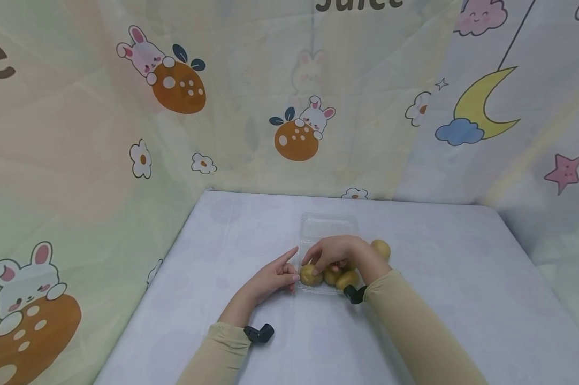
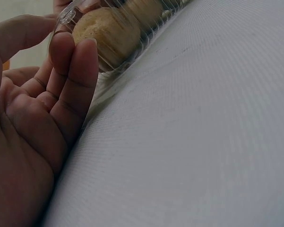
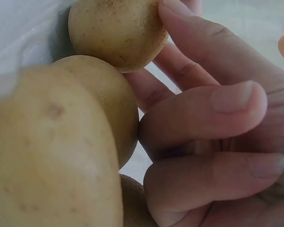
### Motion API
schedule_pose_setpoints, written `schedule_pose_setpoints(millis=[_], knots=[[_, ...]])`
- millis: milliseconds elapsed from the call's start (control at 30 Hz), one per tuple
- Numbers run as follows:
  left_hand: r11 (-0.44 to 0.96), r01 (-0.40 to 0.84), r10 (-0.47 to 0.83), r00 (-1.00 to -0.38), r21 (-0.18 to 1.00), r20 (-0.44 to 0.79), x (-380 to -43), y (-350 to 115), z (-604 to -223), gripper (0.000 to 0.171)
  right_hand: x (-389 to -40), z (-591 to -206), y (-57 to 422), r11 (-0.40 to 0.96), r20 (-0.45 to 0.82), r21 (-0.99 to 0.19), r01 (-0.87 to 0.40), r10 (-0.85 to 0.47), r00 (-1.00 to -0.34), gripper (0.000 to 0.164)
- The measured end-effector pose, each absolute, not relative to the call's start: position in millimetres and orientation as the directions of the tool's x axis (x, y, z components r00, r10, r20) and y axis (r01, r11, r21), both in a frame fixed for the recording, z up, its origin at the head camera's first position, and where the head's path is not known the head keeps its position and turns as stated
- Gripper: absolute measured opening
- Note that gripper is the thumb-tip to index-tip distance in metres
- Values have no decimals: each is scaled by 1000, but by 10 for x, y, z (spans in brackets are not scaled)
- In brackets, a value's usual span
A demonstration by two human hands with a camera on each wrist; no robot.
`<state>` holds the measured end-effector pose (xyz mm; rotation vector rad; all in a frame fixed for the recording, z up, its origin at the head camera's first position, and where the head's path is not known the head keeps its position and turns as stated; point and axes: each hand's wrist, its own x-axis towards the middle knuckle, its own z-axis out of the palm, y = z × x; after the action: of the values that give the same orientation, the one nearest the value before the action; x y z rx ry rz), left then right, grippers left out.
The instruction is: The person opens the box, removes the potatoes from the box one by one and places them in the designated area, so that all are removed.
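A clear plastic clamshell box [image 1: 328, 224] lies on the table with its lid folded back to the far side. Several potatoes [image 1: 348, 280] sit in its near half. My right hand [image 1: 340, 251] reaches over the box from the right; its thumb and a finger grip the leftmost potato [image 1: 311, 275], also seen as the upper potato [image 3: 118, 33] in the right wrist view. Its other fingers curl beside the neighbouring potatoes [image 3: 94, 94]. At the box's left side, my left hand [image 1: 272, 278] pinches the rim [image 2: 68, 16], its index finger pointing forward.
Another potato [image 1: 381, 249] lies just right of the box, behind my right wrist. A white cloth covers the table [image 1: 443, 256]. Printed fabric [image 1: 241, 107] hangs behind the table and at both sides. A small black device [image 1: 259, 334] is strapped to each wrist.
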<state>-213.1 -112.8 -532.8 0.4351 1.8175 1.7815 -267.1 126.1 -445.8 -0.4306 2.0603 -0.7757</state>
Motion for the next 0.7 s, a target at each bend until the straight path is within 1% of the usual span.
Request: schedule_pose_setpoints(millis=[533, 700], knots=[[66, -147, 590, -792, 987, -157, -2150, -1131, -5358, 83, -2654, -4462, 1236, 767, -594, -641, -40, -528, -608, 26], [64, -153, 589, -792, 986, -161, -2151, -1129, -5362, 84, -2659, -4469, 1250, 756, -585, -653, -29, -529, -615, 25]])
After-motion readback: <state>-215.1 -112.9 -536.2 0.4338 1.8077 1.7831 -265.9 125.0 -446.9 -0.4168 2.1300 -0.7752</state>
